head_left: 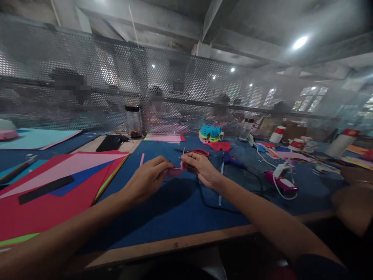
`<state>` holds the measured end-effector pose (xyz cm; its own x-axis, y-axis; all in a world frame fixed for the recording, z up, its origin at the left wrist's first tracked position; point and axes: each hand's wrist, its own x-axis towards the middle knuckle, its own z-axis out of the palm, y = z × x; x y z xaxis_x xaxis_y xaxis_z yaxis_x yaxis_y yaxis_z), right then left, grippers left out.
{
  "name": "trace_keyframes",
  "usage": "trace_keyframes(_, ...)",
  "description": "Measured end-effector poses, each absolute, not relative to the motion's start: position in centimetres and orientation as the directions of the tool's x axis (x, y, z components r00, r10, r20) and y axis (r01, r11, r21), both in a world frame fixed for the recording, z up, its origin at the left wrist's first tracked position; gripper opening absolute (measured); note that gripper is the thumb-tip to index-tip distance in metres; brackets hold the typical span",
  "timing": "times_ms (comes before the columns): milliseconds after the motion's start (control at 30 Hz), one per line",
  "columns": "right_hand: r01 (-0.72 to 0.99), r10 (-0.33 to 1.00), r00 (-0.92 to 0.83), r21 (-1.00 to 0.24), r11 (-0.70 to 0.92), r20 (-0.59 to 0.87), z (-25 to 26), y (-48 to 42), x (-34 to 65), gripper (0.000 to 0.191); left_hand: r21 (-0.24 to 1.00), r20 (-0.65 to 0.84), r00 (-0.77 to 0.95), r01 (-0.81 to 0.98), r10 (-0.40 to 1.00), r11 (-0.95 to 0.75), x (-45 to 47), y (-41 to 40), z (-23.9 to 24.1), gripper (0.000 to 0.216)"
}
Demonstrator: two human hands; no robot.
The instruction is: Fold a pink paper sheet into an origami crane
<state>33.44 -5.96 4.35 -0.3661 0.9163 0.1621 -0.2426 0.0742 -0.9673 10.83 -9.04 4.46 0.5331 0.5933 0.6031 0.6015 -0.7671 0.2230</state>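
Observation:
My left hand (153, 174) and my right hand (202, 168) are close together above the blue table top, both pinching a folded pink craft piece (175, 171) that looks like foam or thick paper. My right fingers grip its upright part; my left fingers hold the other end. Just beyond my left hand is a narrow pink strip (142, 160). Behind my right hand lie red-handled scissors (201, 152), partly hidden. A blue glue gun (234, 161) rests to the right, near a clear glue stick (221, 184).
Coloured sheets (75, 167) with a dark flat bar (46, 189) cover the left side. Cut-out masks (210, 132), jars and a perforated metal screen (177, 89) stand behind. A magenta power strip (282, 182) with white cables lies right. Another person's arm (354, 198) is at the far right.

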Motion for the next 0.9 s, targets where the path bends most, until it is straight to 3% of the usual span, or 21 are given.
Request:
trace_keyframes(200,-0.255,0.919,-0.368,-0.966,0.043,0.138,4.1,-5.9,33.3,0.036,0.347,0.566,0.511,0.564,0.647,-0.749,10.9,-9.5,4.6,0.026)
trace_keyframes(400,-0.324,0.912,-0.397,-0.945,-0.034,0.104,4.4,-6.1,33.2,0.034,0.395,0.557,0.489,0.555,0.671,-0.732,11.2,-9.9,4.7,0.025)
trace_keyframes(900,-0.483,0.947,-0.32,-0.865,-0.133,0.033,4.6,-4.4,34.6,0.026,0.695,0.409,0.3,0.509,0.862,-0.508,9.4,-8.6,5.1,0.039)
